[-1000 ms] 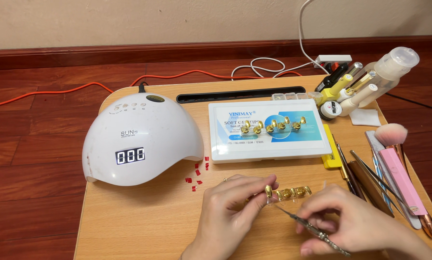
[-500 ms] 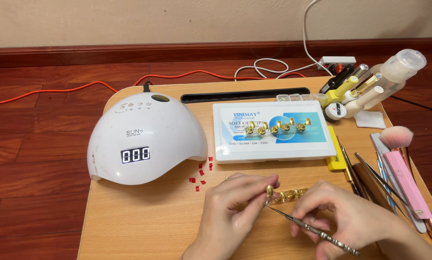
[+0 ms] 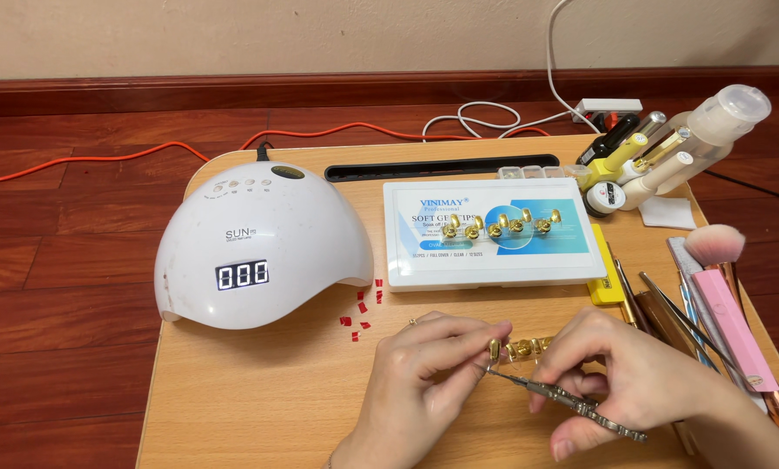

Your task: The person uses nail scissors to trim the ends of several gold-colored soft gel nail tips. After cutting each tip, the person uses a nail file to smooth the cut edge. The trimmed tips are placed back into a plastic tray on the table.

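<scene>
– Gold-coloured small nail stands point(image 3: 518, 347) sit in a row between both hands; why so close?
– Left hand point(image 3: 424, 382) pinches the end stand steady; right hand point(image 3: 633, 382) is closed round slim metal tweezers point(image 3: 563, 401), tips at that stand.
– And beyond the hands?
– White domed nail lamp point(image 3: 259, 243) and flat white box point(image 3: 494, 233); light wooden tabletop point(image 3: 259, 391); red-brown wooden floor point(image 3: 59, 260) around.

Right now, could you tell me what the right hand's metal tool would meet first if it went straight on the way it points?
The right hand points its metal tool up-left; first comes the gold nail tip pinched in the left hand's fingers, apparently almost touching, though depth is unclear.
</scene>
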